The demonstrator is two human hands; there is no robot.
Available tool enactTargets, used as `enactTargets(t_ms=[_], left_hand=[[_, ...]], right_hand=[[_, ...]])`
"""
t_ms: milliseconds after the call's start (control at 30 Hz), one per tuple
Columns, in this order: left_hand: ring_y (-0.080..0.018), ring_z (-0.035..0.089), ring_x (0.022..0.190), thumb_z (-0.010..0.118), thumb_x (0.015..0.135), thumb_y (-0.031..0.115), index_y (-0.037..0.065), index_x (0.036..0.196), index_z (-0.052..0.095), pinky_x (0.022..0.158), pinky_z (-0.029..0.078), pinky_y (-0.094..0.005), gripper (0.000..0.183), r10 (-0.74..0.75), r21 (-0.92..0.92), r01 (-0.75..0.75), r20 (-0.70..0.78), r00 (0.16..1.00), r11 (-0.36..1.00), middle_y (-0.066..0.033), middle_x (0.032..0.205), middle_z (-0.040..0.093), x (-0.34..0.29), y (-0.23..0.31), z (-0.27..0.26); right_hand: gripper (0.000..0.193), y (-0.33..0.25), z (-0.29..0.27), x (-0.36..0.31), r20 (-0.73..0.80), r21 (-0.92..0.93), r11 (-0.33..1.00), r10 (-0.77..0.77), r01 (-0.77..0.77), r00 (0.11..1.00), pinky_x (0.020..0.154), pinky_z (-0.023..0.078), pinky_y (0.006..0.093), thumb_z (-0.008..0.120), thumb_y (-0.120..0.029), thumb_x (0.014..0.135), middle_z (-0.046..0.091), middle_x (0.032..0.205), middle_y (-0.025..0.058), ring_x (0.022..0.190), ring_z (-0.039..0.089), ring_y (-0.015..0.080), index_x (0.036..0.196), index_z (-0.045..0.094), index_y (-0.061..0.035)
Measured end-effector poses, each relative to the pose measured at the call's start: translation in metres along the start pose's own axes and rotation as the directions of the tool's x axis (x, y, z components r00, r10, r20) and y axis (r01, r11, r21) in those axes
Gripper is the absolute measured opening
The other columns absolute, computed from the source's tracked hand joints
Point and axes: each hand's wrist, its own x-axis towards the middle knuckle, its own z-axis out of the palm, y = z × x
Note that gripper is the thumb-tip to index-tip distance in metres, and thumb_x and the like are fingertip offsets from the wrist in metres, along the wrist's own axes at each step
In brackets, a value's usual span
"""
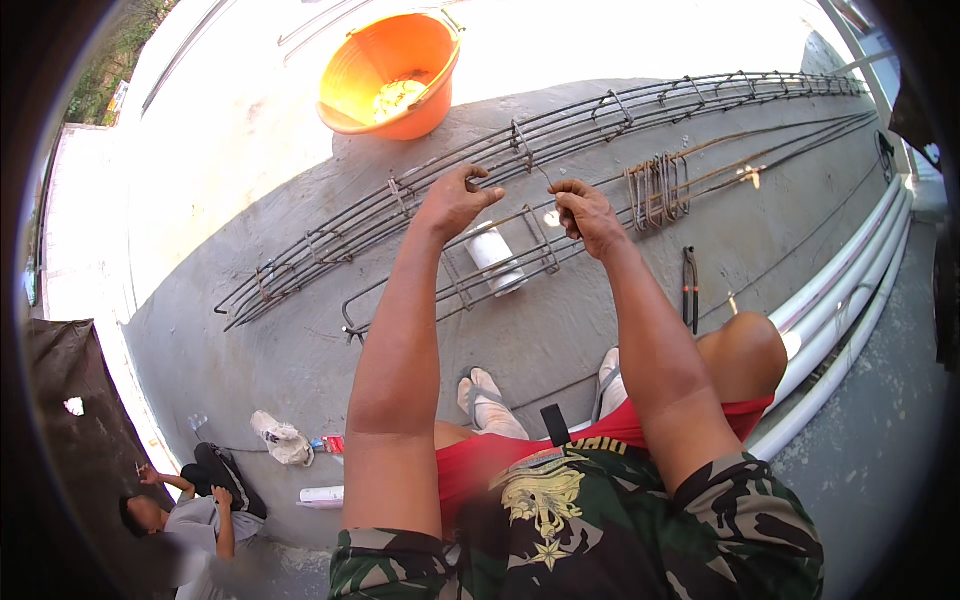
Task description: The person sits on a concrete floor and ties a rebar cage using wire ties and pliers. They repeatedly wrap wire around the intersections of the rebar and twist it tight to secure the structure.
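My right hand [588, 218] pinches a thin piece of tie wire [543, 175], its free end pointing up and left. Level with it, my left hand [460, 203] is held with thumb and curled forefinger apart, nothing visible between them. Below both hands lies a rebar cage [520, 262] with a few stirrups along it; a white pipe piece [494, 258] sits under its bars. Loose stirrups [657, 190] are bunched on the bars to the right of my right hand. A longer, finished-looking rebar cage [620, 115] runs just beyond my hands.
An orange bucket [428, 112] stands beyond the long cage. Pincers [690, 290] with dark handles lie on the concrete at right, near long white pipes [835, 300]. A whitish bag [282, 438] lies lower left, close to a seated person [205, 510].
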Motion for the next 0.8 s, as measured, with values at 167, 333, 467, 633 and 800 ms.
enactTargets(t_ms=[167,333,467,633,800], left_hand=[[-0.0336,0.065,0.098,0.075,0.081,0.027,0.007,0.119,0.061,0.088,0.05,-0.0416,0.045,-0.026,0.076,0.035,-0.117,0.993,0.996,-0.0183,0.101,0.068,-0.009,-0.092,0.154],[-0.0321,0.06,0.097,0.078,0.077,0.026,0.008,0.119,0.058,0.086,0.049,-0.0422,0.05,0.248,0.319,-0.166,-0.236,0.94,0.933,-0.0136,0.1,0.065,-0.016,-0.099,0.226],[-0.0322,0.06,0.09,0.079,0.074,0.026,0.006,0.118,0.058,0.081,0.049,-0.0429,0.053,0.336,0.396,-0.219,-0.254,0.907,0.892,-0.0123,0.095,0.064,-0.012,-0.096,0.242],[-0.031,0.06,0.088,0.077,0.074,0.022,0.006,0.116,0.06,0.077,0.049,-0.0429,0.048,0.284,0.454,-0.122,-0.309,0.907,0.882,-0.0112,0.093,0.065,-0.015,-0.092,0.261],[-0.0298,0.061,0.086,0.076,0.075,0.02,0.007,0.114,0.062,0.075,0.049,-0.0423,0.043,0.279,0.457,-0.111,-0.318,0.906,0.882,-0.0094,0.091,0.067,-0.011,-0.098,0.264]], right_hand=[[0.032,0.17,-0.037,-0.03,-0.262,0.197,0.949,0.292,-0.246,0.92,0.045,0.041,0.0254,0.053,-0.006,0.085,0.054,0.071,-0.0008,0.055,0.049,0.0085,0.117,0.061,-0.0074],[0.034,0.232,-0.067,-0.055,-0.343,0.177,0.897,0.442,-0.405,0.829,0.047,0.043,0.0269,0.053,-0.006,0.086,0.056,0.073,0.0005,0.06,0.052,0.0098,0.118,0.064,-0.0084],[0.032,0.23,-0.072,-0.034,-0.295,0.121,0.923,0.384,-0.364,0.875,0.046,0.042,0.0257,0.054,-0.006,0.089,0.056,0.075,0.0005,0.06,0.052,0.0097,0.119,0.063,-0.0064],[0.028,0.226,-0.086,-0.01,-0.242,-0.124,0.952,0.243,-0.278,0.939,0.044,0.04,0.0251,0.056,-0.007,0.091,0.058,0.074,0.001,0.058,0.052,0.0093,0.116,0.065,-0.0025],[0.027,0.226,-0.087,-0.003,-0.222,-0.111,0.957,0.239,-0.268,0.945,0.045,0.041,0.0245,0.056,-0.008,0.091,0.058,0.074,0.0011,0.058,0.053,0.0093,0.116,0.066,-0.0022]])
